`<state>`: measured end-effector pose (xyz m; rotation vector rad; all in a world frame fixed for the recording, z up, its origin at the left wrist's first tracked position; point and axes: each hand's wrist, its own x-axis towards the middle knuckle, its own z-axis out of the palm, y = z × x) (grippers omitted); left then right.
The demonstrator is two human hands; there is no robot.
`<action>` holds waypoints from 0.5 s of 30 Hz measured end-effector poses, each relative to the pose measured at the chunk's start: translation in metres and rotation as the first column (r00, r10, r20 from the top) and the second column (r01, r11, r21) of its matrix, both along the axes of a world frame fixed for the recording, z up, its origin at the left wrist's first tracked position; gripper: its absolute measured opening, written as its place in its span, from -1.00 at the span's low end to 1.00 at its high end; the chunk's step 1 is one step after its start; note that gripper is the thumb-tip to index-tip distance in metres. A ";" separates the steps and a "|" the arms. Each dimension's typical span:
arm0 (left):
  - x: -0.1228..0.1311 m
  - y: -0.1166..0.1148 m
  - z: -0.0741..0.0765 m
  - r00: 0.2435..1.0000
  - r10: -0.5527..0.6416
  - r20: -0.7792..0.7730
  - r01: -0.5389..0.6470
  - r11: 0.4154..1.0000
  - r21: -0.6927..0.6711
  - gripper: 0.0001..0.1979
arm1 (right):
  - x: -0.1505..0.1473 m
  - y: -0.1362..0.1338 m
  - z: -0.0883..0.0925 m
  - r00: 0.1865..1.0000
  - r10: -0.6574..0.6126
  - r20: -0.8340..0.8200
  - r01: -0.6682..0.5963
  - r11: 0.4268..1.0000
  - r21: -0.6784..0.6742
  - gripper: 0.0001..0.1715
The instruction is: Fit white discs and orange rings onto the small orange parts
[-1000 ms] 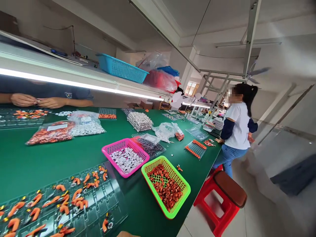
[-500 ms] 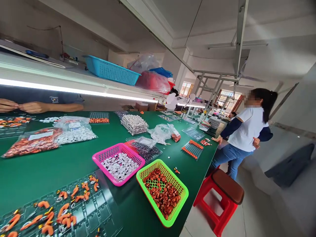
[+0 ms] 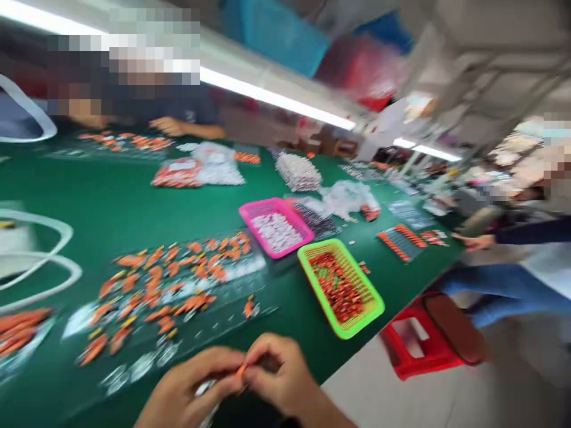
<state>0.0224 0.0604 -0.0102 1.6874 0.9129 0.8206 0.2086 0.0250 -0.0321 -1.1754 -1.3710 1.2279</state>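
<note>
The picture is smeared by motion. My left hand and my right hand meet at the near edge of the green table, fingers pinched together on a small orange part. A pale piece shows under my left fingers. Just beyond my hands lies a clear plastic tray strewn with several orange parts. Further right stand a pink basket of white pieces and a green basket of reddish rings.
Across the table a person's hands work over more orange parts. Bags of parts lie mid-table. At the right a person in jeans leans on the table edge beside a red stool. White loops lie at the left.
The view has swung down and left, blurring everything. My two hands have come into sight at the bottom, pinched on an orange part. The person at the right now leans further right.
</note>
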 end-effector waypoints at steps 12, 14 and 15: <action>-0.003 -0.006 0.008 0.995 0.046 0.086 -0.044 0.999 -0.019 -0.87 | 0.004 0.001 0.023 0.990 0.099 -0.100 -0.110 0.988 -0.107 -0.86; -0.004 -0.006 0.007 0.995 0.038 0.091 -0.040 0.999 0.024 -0.86 | 0.003 0.001 0.026 0.993 0.101 -0.059 -0.106 0.991 -0.086 -0.89; -0.004 -0.006 0.007 0.995 0.037 0.092 -0.041 0.998 0.044 -0.85 | 0.003 0.001 0.028 0.994 0.102 -0.032 -0.105 0.992 -0.076 -0.90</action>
